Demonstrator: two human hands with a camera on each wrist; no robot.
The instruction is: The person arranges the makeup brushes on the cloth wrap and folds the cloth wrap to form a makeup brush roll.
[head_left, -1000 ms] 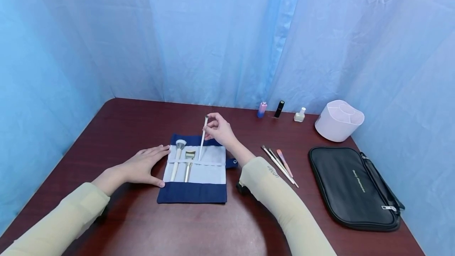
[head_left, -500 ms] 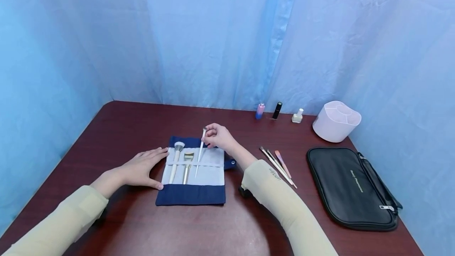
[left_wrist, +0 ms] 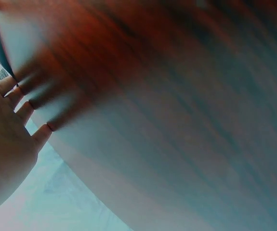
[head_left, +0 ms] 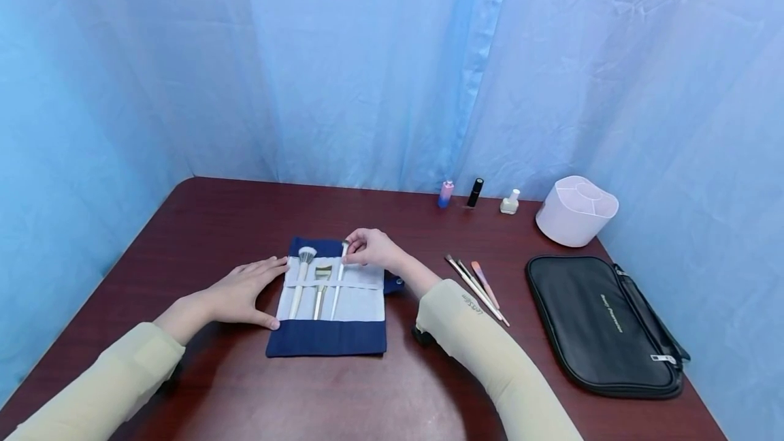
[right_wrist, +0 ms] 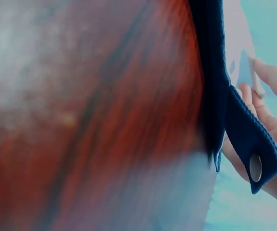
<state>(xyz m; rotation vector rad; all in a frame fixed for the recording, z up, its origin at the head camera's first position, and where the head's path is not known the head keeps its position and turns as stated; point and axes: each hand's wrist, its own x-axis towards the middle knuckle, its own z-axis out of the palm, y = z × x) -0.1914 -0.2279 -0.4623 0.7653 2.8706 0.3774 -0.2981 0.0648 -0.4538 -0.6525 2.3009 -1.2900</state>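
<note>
On the blue roll (head_left: 327, 342) in the middle of the bench, the right hand (head_left: 372, 250) pinches a thin brush (head_left: 338, 283) lying under the strap. The left hand (head_left: 245, 288) lies flat, fingers straight, on the roll's left edge. I think this brush is nearly tucked in; next it needs letting go.

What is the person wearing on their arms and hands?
Both arms wear long, snug sleeves of pale yellowish beige, reaching to the wrists. The right sleeve has small dark lettering near its cuff. The left sleeve looks plain. The left hand and right hand are bare: no gloves or rings visible.
</note>
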